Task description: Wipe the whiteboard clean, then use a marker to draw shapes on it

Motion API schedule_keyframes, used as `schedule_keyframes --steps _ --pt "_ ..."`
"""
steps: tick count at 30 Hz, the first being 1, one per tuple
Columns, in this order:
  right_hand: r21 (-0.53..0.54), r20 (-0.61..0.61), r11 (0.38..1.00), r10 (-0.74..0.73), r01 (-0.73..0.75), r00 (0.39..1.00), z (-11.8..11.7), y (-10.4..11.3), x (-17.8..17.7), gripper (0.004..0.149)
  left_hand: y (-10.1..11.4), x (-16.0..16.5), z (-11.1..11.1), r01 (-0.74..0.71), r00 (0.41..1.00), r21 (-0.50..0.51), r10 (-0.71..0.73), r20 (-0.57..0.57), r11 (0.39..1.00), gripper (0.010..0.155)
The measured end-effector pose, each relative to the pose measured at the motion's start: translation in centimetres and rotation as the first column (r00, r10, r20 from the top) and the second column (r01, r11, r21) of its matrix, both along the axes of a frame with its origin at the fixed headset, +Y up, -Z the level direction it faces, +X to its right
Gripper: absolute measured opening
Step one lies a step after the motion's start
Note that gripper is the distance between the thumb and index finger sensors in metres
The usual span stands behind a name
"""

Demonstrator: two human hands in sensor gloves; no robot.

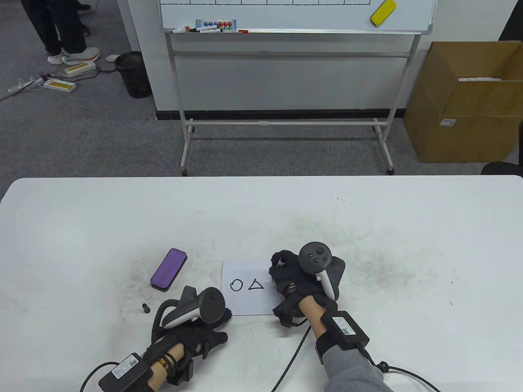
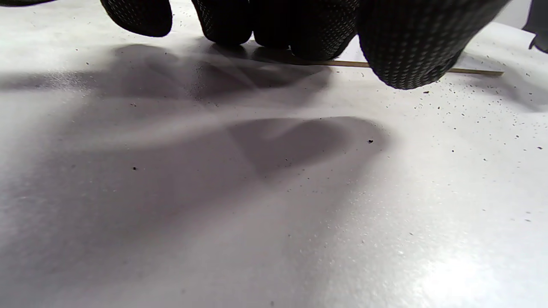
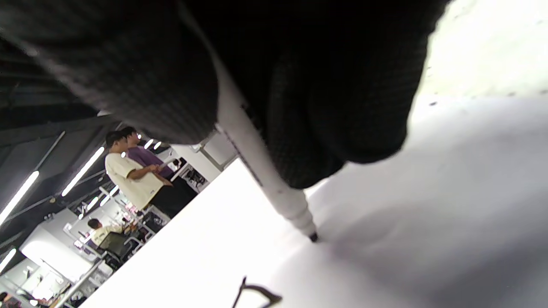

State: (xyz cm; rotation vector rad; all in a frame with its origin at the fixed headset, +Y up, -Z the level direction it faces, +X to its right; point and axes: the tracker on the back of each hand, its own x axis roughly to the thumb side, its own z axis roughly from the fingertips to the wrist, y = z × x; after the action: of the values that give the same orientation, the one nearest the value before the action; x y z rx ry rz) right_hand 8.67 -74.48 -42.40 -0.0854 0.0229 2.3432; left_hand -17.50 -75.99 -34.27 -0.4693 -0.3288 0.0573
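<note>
Nearest the person, the left hand (image 1: 204, 322) rests on the worktop (image 1: 408, 228) with its fingers (image 2: 406, 47) straight, tips at the near left corner of the small whiteboard (image 1: 249, 304), apparently steadying it; it holds nothing.

Just right of it, the right hand (image 1: 300, 281) grips the marker (image 3: 265, 171), fingers curled round the barrel. The tip touches, or nearly touches, the board's right part, beside a drawn triangle (image 1: 256, 284) and circle (image 1: 236, 285).

Handling, as judged: the board looks thin, light and stiff, likely to slide on the smooth worktop, so pressing a corner flat suits it. The marker is light and rigid; a hold low on the barrel gives control.

Left of the board lie a small black cap (image 1: 145, 307) and, farther, a purple eraser (image 1: 168, 269).

Beyond the worktop stand a large wheeled whiteboard (image 1: 294, 16) and a cardboard box (image 1: 461, 106).

Hidden: the right hand covers the board's right edge in the table view, so any third shape cannot be made out. The wrist views are mostly glove.
</note>
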Motion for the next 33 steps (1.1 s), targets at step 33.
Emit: schedule_keyframes --steps 33 --pt "0.026 0.101 0.999 0.042 -0.045 0.994 -0.1 0.0 2.1 0.046 0.0 0.1 0.0 0.003 1.0 -0.004 -0.003 -0.001 1.0 0.069"
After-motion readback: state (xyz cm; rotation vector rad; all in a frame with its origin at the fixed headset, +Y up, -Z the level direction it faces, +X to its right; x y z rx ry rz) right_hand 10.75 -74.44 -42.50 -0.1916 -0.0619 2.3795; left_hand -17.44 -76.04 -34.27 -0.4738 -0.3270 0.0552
